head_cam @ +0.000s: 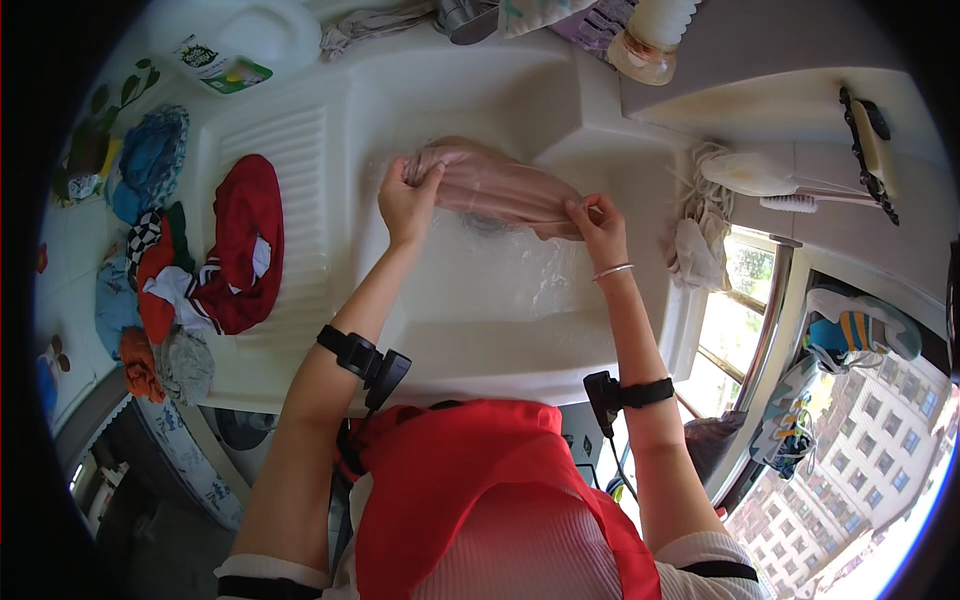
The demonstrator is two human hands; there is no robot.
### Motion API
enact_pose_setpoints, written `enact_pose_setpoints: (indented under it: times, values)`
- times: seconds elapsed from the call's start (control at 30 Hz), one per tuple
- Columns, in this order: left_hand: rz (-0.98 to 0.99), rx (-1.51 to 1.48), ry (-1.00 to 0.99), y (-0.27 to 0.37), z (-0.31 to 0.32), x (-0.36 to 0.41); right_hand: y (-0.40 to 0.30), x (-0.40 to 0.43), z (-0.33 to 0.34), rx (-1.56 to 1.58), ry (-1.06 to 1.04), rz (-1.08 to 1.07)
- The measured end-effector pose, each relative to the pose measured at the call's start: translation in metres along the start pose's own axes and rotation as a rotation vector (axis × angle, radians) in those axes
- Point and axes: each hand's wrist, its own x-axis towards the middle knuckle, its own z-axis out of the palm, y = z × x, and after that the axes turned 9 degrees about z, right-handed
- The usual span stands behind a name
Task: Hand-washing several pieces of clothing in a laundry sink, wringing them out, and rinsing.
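A wet, dusty-pink cloth (495, 187) is stretched between my two hands over the white laundry sink (465, 345). My left hand (411, 199) pinches its bunched left end, thumb on top. At the lower right end, my right hand (600, 229) grips the fabric's edge between thumb and fingers; a silver bangle sits on that wrist. Below the cloth, the sink's drain (486, 223) is partly covered. Wet glints show on the basin floor around it. What kind of garment the cloth is, I cannot tell.
Left of the basin, a dark red garment (247, 247) lies on the ribbed washboard (304, 225), beside several piled clothes (154, 300). A white detergent jug (247, 45) stands at the back left. Brushes (787, 202) and hanging cloths (701, 240) are on the right, near shoes (847, 330) by the window.
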Motion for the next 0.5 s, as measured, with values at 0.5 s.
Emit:
enact_pose_setpoints:
  times: [0.5]
  values:
    - [-0.428, -0.206, -0.307, -0.021, 0.065, -0.009, 0.048, 0.052, 0.090, 0.238, -0.047, 0.449]
